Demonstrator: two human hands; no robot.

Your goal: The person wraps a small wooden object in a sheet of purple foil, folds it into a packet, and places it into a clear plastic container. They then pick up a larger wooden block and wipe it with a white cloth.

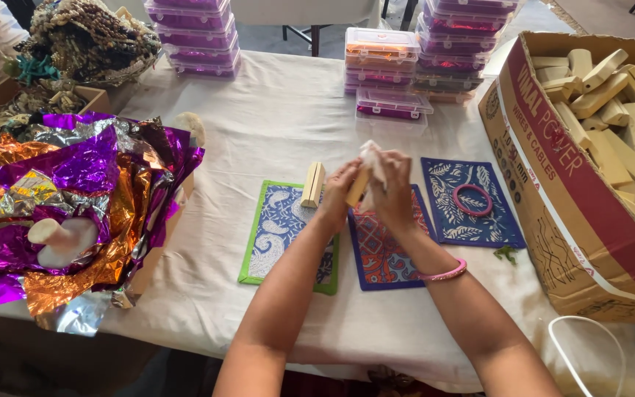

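**Wooden block wrapped at a cloth-covered table**

Foil sheets (75,198), purple and orange, half bury a white object at left. Three patterned mats lie in a row: green-edged (277,239), red (380,254), blue (468,202). One wooden block (312,184) stands on the first. The left hand (338,197) and right hand (391,192) close together around a second block (357,188) and white cloth (372,160), mostly hiding both. The cardboard box (553,198) is cut off.
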